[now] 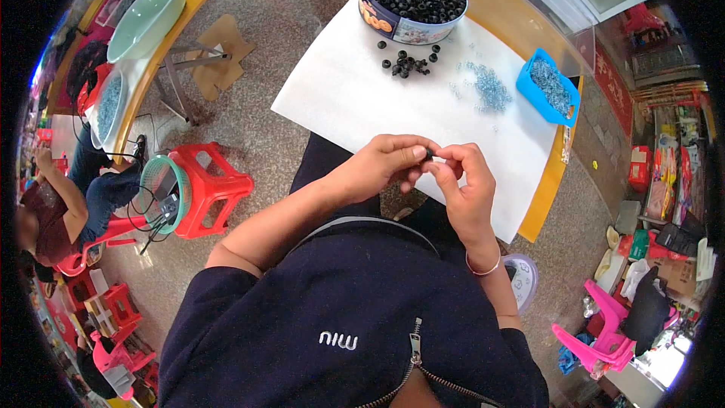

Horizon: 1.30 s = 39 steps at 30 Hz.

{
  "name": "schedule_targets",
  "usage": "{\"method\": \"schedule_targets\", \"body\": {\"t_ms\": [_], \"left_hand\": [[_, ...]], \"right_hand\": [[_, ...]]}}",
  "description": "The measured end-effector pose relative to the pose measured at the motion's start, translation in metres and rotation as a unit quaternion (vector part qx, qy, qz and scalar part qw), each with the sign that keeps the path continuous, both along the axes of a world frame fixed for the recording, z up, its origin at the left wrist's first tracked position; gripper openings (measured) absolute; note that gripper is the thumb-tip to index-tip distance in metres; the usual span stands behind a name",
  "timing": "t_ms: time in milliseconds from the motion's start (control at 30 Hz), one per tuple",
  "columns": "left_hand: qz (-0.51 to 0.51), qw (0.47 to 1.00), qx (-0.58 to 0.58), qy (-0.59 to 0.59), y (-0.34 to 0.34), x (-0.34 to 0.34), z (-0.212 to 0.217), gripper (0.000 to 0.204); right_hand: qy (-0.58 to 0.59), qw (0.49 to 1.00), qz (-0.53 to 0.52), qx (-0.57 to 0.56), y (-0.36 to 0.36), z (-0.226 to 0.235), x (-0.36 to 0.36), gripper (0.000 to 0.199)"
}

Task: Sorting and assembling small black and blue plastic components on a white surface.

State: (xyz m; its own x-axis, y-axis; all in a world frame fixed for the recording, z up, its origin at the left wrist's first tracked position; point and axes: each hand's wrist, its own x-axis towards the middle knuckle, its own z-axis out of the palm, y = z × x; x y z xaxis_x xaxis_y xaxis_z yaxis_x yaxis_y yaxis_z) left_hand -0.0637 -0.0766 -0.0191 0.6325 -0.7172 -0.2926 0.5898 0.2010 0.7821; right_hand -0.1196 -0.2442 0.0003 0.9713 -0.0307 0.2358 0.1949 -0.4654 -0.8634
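Pinching a small dark piece (428, 155) between thumb and forefinger, your left hand (385, 165) appears over the near edge of the white sheet (340, 98). Your right hand (470, 185) meets it there, its thumb and forefinger narrowly spaced; whether they also grip the piece, you cannot tell from this view, as the fingers hide most of it.

The step in hand looks like close handwork on that one piece, with both sets of fingertips together. The next move probably calls for a steady left pinch and a small, exact action from the right fingertips.

Beyond your hands lies a loose group of black beads (405, 66), just in front of the round tub (414, 33) heaped with more. To their right, pale-blue bits (491, 89) are spread on the sheet, near the blue tray (531, 98). All of these seem within easy reach, should you need another.
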Motion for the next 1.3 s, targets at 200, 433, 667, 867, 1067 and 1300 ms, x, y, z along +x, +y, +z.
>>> {"method": "schedule_targets", "body": {"t_ms": [200,433,667,867,1067,1300], "left_hand": [[0.028,0.981,-0.134,0.138,0.001,-0.001,-0.002,0.029],[0.066,0.980,-0.127,0.138,-0.003,-0.008,-0.003,0.026],[0.038,0.999,-0.028,-0.003,-0.004,-0.012,-0.006,0.031],[0.026,0.999,0.014,-0.044,-0.002,-0.010,-0.003,0.035],[0.011,1.000,-0.024,0.006,-0.002,-0.009,-0.008,0.035],[0.007,0.995,-0.079,0.060,-0.002,-0.003,-0.008,0.036]], "right_hand": [[-0.004,0.999,-0.036,0.037,0.000,-0.007,0.000,0.010],[-0.035,0.994,-0.013,0.098,0.012,-0.009,0.004,0.013],[0.023,0.993,-0.001,0.114,0.010,-0.013,0.001,0.014],[-0.003,0.996,0.003,0.086,0.011,-0.009,0.000,0.012],[0.052,0.980,0.021,0.192,0.004,-0.020,0.000,0.010],[0.052,0.975,0.016,0.215,0.006,-0.012,0.000,0.012]]}}
